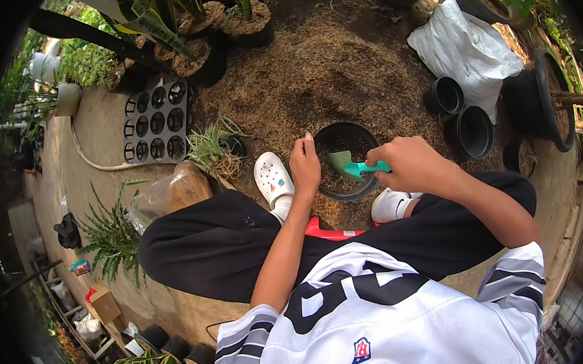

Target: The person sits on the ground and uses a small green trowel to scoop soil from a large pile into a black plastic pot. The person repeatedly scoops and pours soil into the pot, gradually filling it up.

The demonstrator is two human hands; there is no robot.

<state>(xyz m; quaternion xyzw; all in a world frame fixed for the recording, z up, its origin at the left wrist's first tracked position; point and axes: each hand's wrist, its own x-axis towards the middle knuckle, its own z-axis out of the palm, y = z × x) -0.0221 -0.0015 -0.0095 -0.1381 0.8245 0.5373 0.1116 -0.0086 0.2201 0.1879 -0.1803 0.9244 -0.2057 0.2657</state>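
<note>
My right hand grips the handle of a green hand trowel, its blade over the mouth of a black plastic plant pot. The pot stands between my feet on loose brown planting mix. Some of the same mix shows inside the pot. At the pot's left rim is my left hand, fingers bent and thumb pointing away from me, closed on the rim. Part of the rim is hidden behind that hand.
Two black pots and a white sack lie right. Left are a spider plant, a black pot tray and a clear plastic bag. Potted snake plants stand at the far left. I sit on a red stool.
</note>
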